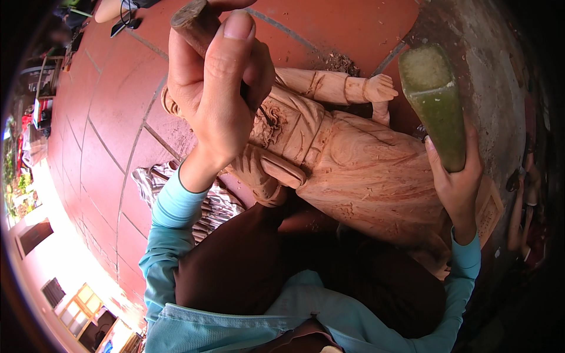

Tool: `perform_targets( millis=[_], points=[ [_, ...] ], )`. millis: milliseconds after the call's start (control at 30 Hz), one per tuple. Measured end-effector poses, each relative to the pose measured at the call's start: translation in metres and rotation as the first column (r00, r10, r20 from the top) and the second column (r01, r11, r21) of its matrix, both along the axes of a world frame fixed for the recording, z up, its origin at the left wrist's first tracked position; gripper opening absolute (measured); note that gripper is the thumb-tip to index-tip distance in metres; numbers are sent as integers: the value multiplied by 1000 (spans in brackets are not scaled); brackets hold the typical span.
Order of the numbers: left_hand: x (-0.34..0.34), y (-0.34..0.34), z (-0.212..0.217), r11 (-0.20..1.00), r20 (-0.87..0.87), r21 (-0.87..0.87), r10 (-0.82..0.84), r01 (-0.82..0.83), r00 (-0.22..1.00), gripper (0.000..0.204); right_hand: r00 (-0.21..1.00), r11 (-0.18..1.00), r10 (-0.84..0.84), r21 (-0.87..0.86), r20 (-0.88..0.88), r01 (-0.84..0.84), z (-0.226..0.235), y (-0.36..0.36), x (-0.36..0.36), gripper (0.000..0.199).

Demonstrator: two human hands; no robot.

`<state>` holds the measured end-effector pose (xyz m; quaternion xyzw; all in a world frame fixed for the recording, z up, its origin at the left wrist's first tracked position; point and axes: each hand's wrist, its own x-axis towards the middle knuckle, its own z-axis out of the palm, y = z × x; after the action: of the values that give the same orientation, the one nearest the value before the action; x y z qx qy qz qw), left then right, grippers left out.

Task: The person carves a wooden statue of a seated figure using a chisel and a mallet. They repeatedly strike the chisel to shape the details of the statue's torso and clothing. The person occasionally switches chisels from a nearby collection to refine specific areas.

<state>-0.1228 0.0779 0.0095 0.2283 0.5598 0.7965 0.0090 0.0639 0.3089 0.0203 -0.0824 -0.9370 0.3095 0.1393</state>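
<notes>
A carved wooden figure [376, 167] in a long robe lies on the floor in front of my crossed legs, its outstretched hand at the upper right. My left hand [220, 94], raised over its upper end, is closed round the dark wooden handle [197, 26] of a carving tool. Part of a thin dark shaft shows below the fist, toward the rough carving; its tip is hard to make out. At the right, my right hand [462, 182] grips the narrow end of a green mallet [435, 109] with a worn, pale face. The mallet is held up beside the figure's robe.
A striped cloth [144, 179] with several slim tools lies by my left knee. Wood shavings [341, 63] are heaped on the red tiled floor [100, 141] beyond the figure. A dark flat object [120, 27] lies at the far left. Bare limbs [521, 217] show at the right rim.
</notes>
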Motion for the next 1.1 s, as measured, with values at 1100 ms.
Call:
perform_targets(
  millis=[1100],
  points=[
    [25,8,-7,929,-253,-307,-290,208,923,33,943,928,242,337,-229,-157,40,-4,-51,68]
  ],
)
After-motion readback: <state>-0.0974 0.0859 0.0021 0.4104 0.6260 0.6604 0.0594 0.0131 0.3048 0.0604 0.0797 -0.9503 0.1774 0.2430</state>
